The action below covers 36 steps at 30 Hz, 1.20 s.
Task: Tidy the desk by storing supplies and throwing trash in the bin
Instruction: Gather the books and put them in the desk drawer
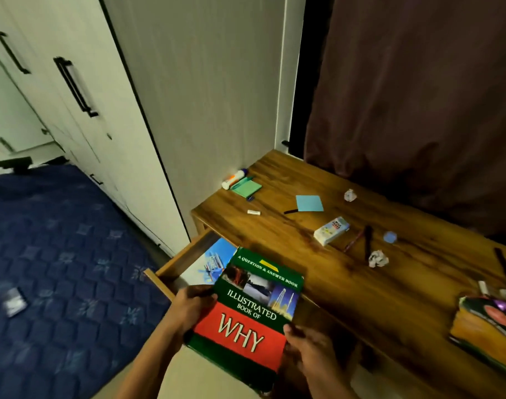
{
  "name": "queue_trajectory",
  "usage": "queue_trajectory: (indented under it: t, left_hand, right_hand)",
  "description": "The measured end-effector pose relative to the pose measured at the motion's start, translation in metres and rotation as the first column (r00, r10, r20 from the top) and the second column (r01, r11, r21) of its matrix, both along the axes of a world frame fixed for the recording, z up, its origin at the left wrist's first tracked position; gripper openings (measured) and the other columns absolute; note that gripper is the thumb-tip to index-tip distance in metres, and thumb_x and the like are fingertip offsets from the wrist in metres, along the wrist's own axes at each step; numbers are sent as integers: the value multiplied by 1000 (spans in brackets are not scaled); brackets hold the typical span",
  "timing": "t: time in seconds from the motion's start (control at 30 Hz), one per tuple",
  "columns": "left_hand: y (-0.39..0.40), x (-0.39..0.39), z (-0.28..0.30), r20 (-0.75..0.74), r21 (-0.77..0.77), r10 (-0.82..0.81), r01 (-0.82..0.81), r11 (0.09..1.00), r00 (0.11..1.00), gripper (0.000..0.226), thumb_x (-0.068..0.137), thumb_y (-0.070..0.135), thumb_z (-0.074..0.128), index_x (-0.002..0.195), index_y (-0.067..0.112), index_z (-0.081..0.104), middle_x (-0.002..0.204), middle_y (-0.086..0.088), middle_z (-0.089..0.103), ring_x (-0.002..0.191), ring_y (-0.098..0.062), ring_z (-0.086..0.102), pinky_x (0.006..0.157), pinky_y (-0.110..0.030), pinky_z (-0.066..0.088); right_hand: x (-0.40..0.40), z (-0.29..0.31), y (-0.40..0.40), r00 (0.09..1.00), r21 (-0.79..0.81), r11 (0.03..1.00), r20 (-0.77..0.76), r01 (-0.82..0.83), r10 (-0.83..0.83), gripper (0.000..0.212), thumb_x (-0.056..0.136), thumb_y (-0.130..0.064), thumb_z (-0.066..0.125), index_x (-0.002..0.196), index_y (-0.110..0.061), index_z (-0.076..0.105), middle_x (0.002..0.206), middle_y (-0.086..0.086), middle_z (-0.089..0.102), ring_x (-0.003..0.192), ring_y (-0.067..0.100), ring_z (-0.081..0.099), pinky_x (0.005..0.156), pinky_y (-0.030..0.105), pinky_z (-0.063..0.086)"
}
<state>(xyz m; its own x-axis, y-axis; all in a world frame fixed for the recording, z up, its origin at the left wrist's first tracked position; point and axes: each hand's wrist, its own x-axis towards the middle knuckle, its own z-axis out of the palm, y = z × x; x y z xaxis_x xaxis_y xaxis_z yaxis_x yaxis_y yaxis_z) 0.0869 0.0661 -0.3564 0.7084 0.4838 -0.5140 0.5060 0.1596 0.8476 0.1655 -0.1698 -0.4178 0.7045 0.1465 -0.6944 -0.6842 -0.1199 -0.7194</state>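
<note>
I hold a green and red book (pixel 251 318), titled "Illustrated Book of Why", over the open wooden drawer (pixel 171 272) at the desk's left end. My left hand (pixel 192 308) grips its left edge and my right hand (pixel 309 347) grips its lower right corner. A blue-covered book (pixel 214 257) lies inside the drawer under it. On the wooden desk (pixel 347 283) lie two crumpled paper balls (pixel 350 195) (pixel 378 259), a blue sticky pad (pixel 309 203), a green sticky pad (pixel 246 188), a glue stick (pixel 234 178), a small white carton (pixel 331 230) and pens (pixel 368 246).
A stack of books (pixel 488 326) sits at the desk's right edge. A dark curtain (pixel 418 96) hangs behind the desk, and white wardrobe doors (pixel 73 96) stand to the left. A blue patterned bed cover (pixel 59 269) lies at lower left with a small dark object (pixel 14 305) on it.
</note>
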Motion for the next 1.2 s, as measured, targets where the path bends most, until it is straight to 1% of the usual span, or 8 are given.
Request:
queue_trajectory:
  t: [0.13, 0.27, 0.33, 0.43, 0.6, 0.73, 0.83, 1.2]
  left_hand:
    - [27, -9, -25, -76, 95, -106, 114, 989, 991, 17, 96, -4, 60, 93, 6, 74, 89, -22, 78, 72, -31, 76, 68, -40, 64]
    - [48, 2, -64, -205, 230, -279, 323, 918, 938, 14, 94, -5, 62, 89, -4, 75, 77, -8, 78, 68, -24, 72, 67, -36, 55]
    - [52, 16, -82, -289, 235, -324, 395, 888, 901, 25, 94, -3, 63, 79, 10, 79, 70, 0, 76, 61, -12, 68, 62, -30, 54]
    - [54, 35, -105, -366, 225, -355, 452, 863, 860, 44, 93, 10, 63, 67, 42, 78, 81, 5, 79, 76, -10, 74, 80, -34, 62]
    - [48, 75, -119, -446, 227, -442, 576, 786, 779, 26, 102, 23, 54, 118, 32, 72, 115, 4, 72, 97, -10, 71, 87, -22, 59]
    - [44, 93, -138, -479, 266, -431, 595, 758, 764, 25, 102, 28, 57, 124, 27, 70, 122, 2, 68, 103, -12, 67, 91, -25, 57]
    - [45, 104, -155, -498, 304, -434, 620, 723, 751, 26, 103, 28, 57, 126, 24, 68, 119, 4, 65, 96, -8, 60, 83, -17, 50]
    - [67, 117, -187, -546, 383, -456, 693, 611, 703, 21, 96, 15, 64, 114, 22, 72, 113, -4, 74, 95, -20, 71, 82, -30, 59]
  right_hand:
    - [-13, -20, 9, 998, 26, 1000, -67, 15, -13, 10, 75, -2, 85, 82, 2, 78, 81, 22, 76, 82, 37, 73, 79, 49, 62]
    - [-8, -52, 15, 989, 14, 999, -141, -49, 51, 10, 74, -7, 87, 78, -2, 81, 85, 23, 76, 91, 40, 73, 94, 56, 55]
    - [2, -70, 18, 985, -25, 998, -168, -52, 47, 5, 78, 0, 83, 74, 1, 80, 85, 25, 75, 92, 39, 73, 97, 53, 54]
    - [22, -93, 18, 975, -91, 993, -213, -78, 57, 11, 80, 0, 80, 70, 0, 78, 83, 24, 76, 93, 41, 72, 97, 54, 53]
    - [46, -128, 28, 981, -284, 955, -193, -80, 25, 24, 81, -8, 82, 62, -12, 69, 80, 17, 74, 91, 36, 72, 93, 52, 56]
    - [50, -148, 27, 989, -345, 934, -138, -95, 49, 11, 90, -20, 76, 89, -11, 70, 88, 4, 70, 91, 25, 68, 79, 38, 56]
    - [53, -156, 31, 991, -433, 896, -123, -99, 50, 30, 89, -33, 76, 110, -13, 67, 114, 8, 64, 109, 27, 63, 90, 39, 55]
    - [56, -176, 56, 983, -610, 771, -99, -183, 155, 36, 95, -38, 66, 125, -18, 65, 132, 4, 61, 116, 19, 60, 93, 29, 50]
